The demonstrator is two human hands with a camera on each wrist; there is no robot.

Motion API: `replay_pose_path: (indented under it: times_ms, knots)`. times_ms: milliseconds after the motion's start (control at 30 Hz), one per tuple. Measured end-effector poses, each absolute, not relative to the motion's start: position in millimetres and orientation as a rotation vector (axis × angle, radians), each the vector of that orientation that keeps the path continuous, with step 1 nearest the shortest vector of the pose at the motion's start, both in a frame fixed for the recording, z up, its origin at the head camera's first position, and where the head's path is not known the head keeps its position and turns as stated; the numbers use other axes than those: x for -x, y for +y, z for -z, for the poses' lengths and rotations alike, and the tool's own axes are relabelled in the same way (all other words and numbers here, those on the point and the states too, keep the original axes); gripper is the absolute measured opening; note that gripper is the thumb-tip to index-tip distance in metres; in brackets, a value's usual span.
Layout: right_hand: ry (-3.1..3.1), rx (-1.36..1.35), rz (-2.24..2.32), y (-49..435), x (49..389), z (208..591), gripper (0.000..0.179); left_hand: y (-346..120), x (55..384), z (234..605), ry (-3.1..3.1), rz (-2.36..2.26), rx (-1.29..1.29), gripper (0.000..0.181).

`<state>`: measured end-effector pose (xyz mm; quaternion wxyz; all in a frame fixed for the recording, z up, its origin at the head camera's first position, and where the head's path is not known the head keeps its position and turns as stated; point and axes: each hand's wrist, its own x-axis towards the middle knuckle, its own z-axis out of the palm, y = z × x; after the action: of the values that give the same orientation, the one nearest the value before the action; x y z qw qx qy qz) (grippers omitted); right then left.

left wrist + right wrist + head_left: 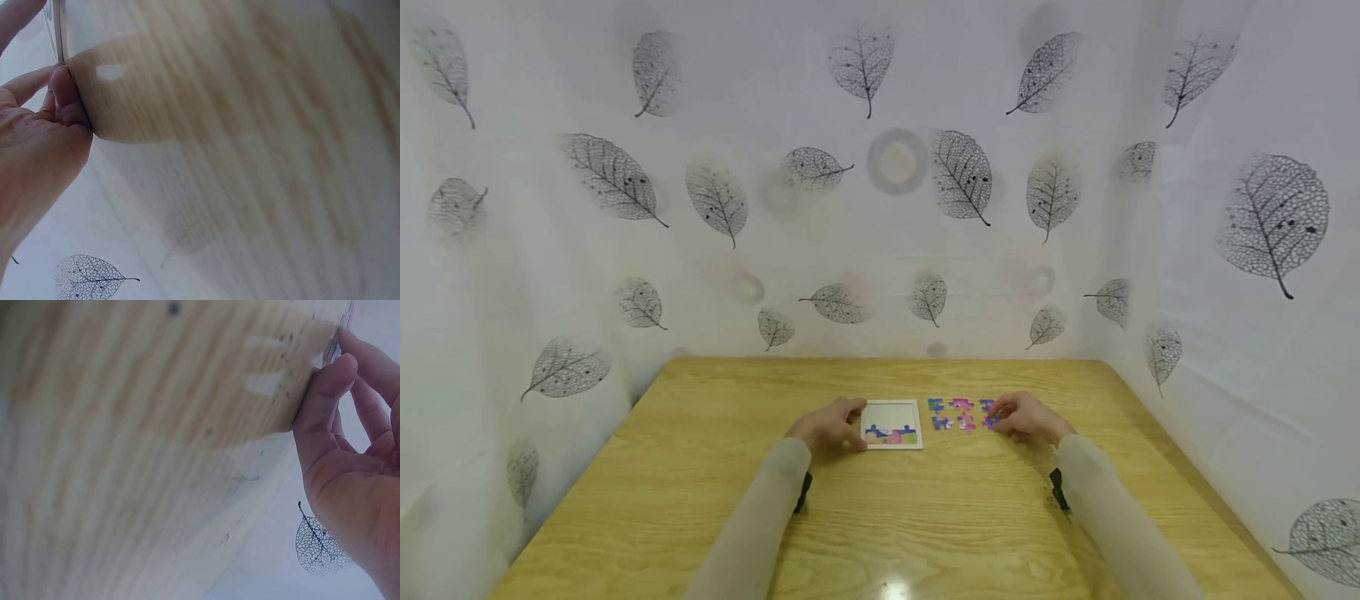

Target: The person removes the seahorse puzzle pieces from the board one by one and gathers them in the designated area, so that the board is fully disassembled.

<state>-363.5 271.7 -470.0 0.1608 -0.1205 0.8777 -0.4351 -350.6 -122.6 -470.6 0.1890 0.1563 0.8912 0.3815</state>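
Observation:
A white puzzle frame (893, 447) lies on the table, its lower part filled with joined colourful pieces and its upper part bare. My left hand (829, 423) holds the frame's left side, thumb by the near corner and fingers by the far one. In the left wrist view, the left hand (44, 125) has bent fingers against the frame's edge (57, 37). Right of the frame lie several loose jigsaw pieces (961, 405) in two rows. My right hand (1026, 417) pinches a jigsaw piece (990, 423) at the right end, partly hidden by its fingers. The right wrist view shows the right hand (350, 437) with thumb and forefinger at thin piece edges (332, 351).
The wooden table (887, 508) has a light grain and reaches back to a pale curtain (895, 233) printed with dark leaves. The curtain also hangs along both sides. Dark bands (803, 492) sit at both wrists.

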Motion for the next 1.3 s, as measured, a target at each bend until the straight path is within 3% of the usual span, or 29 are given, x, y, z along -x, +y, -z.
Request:
replay_pose_path:
  times_ms: [533,767,1300]
  knots:
    - [2.512,0.366,1.237,274.2,364.9,471.2,0.024,-123.8,353.0,472.9,2.504,-1.079,-0.417,0.091]
    - [2.51,0.419,1.302,269.9,359.5,466.0,0.032,-124.8,352.7,473.2,2.487,-1.095,-0.407,0.091]
    - [2.258,0.569,1.328,201.2,347.6,461.5,0.038,-123.4,352.1,472.8,2.495,-1.09,-0.44,0.091]
